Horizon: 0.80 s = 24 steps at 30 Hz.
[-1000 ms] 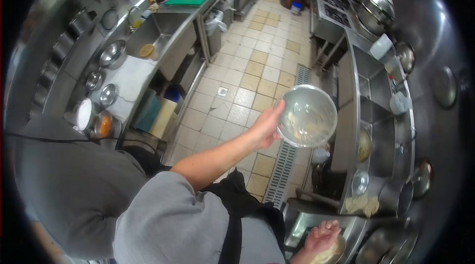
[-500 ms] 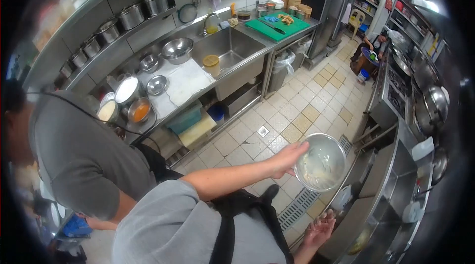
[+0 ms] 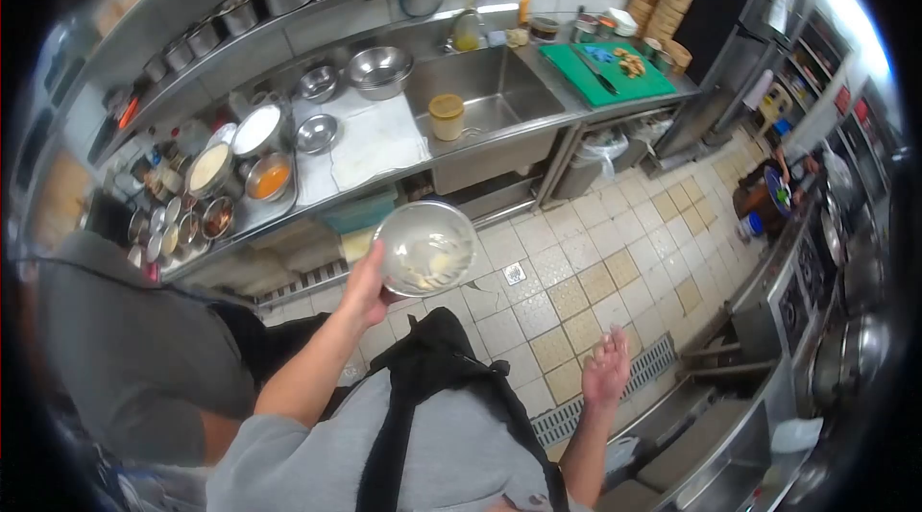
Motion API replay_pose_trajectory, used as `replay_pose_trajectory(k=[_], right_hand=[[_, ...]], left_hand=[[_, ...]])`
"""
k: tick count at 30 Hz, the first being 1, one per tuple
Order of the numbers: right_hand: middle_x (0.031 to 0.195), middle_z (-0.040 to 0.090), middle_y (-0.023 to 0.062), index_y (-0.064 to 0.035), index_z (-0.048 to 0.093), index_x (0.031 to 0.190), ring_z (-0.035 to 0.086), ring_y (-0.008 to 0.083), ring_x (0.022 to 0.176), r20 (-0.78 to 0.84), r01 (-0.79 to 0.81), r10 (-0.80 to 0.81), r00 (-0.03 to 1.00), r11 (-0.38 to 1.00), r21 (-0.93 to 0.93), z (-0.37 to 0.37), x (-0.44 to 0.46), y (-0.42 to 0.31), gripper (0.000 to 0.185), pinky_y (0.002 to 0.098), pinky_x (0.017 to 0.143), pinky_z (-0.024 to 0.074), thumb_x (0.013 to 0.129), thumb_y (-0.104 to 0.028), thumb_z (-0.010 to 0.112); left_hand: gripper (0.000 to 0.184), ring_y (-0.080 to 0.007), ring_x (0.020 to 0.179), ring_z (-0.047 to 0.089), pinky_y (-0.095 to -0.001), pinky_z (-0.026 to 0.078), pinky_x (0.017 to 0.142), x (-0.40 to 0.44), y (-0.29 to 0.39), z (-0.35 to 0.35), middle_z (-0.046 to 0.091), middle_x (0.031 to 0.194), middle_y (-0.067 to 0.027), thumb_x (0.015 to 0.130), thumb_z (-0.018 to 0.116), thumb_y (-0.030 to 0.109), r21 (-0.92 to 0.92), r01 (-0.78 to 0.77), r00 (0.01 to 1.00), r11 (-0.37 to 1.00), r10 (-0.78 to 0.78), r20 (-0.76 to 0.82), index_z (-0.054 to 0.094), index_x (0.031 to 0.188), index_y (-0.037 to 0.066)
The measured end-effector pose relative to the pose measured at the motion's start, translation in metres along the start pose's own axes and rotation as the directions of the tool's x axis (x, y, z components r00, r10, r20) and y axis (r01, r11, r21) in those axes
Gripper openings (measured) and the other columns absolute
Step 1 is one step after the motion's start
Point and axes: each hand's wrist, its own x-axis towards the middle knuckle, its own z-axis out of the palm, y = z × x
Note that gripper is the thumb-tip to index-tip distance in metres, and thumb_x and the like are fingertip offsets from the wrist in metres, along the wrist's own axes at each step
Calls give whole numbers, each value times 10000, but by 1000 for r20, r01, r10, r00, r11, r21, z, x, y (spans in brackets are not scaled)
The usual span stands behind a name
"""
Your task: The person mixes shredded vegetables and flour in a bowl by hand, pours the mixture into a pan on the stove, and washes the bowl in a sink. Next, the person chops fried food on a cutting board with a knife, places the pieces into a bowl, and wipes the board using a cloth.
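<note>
My left hand (image 3: pixel 363 293) grips the rim of a round metal mixing bowl (image 3: pixel 424 249), thumb on the rim, holding it out over the floor. Pale, wet smears of batter or dough cling to its inside. My right hand (image 3: pixel 606 370) is raised on the other side, above the floor grate, with its fingers loosely apart and nothing in it. Whitish residue coats those fingertips.
A steel sink (image 3: pixel 490 94) holds a yellowish tub (image 3: pixel 447 116). Beside it lie a white cloth (image 3: pixel 379 149) and a green cutting board (image 3: pixel 615 75) with a knife. A co-worker in grey (image 3: pixel 125 349) stands close on my left. Another person crouches far right near the stove (image 3: pixel 792 305).
My view and body have turned towards the sink counter. The bowl in my left hand has swung left, towards the counter. My right hand has risen with its fingers up.
</note>
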Motion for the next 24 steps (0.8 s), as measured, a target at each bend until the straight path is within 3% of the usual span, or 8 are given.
replay_pose_trajectory(k=[3,10,14,17,19,20,22,24], right_hand=[[998,583,-10,-88,555,1287,527,71,762,-29,-112,108,994,964,-241,46,62,13,307,227,589,455,1058,-289,519],[946,607,8,-59,579,1290,532,64,694,-49,-217,217,975,872,-439,127,178,72,292,208,534,431,1045,-216,555],[1001,651,27,-58,593,1276,562,74,716,-4,-240,324,946,694,-679,179,250,112,279,219,562,458,1037,-198,568],[1031,666,38,-46,590,1293,604,95,760,-50,-270,369,928,576,-772,225,300,143,314,234,606,494,1026,-210,591],[1033,667,43,-50,583,1309,624,116,785,3,-173,375,927,434,-884,248,325,162,349,244,629,512,1007,-220,628],[1033,667,43,-50,583,1309,624,116,785,11,-170,379,925,442,-881,254,336,170,349,244,629,512,1007,-220,628],[1035,671,47,-49,579,1312,634,126,808,11,-143,350,937,413,-900,261,357,180,370,254,646,523,992,-220,652],[1035,673,47,-47,581,1306,634,130,812,-26,-186,331,943,463,-867,255,374,188,370,262,645,524,988,-220,657]], left_hand=[[557,-292,1112,673,-483,638,810,19,7,-20,587,1341,-151,1070,447,451,-104,-57,996,993,50,-72,404,1470,66],[584,-235,1049,680,-406,645,765,124,47,-11,619,1258,-131,1042,521,461,-205,-82,996,975,71,-61,425,1459,65],[576,-201,990,668,-389,615,761,204,79,23,631,1222,-108,1030,553,470,-194,-109,992,975,94,-86,469,1435,69],[556,-172,923,640,-354,575,749,259,103,41,645,1185,-90,1033,563,451,-137,-94,995,986,90,-33,493,1433,71],[583,-147,884,616,-315,543,725,284,121,50,655,1102,-88,1039,555,434,141,-200,978,970,188,93,463,1471,54],[583,-147,884,616,-315,543,725,294,128,56,655,1102,-88,1039,555,434,146,-208,976,967,197,88,463,1471,54],[602,-139,845,591,-305,520,713,315,144,67,641,985,-98,1045,539,422,290,-454,887,842,394,242,421,1512,60],[604,-146,865,595,-314,520,754,328,161,73,641,994,-116,1045,537,420,379,-453,886,807,363,287,415,1519,67]])
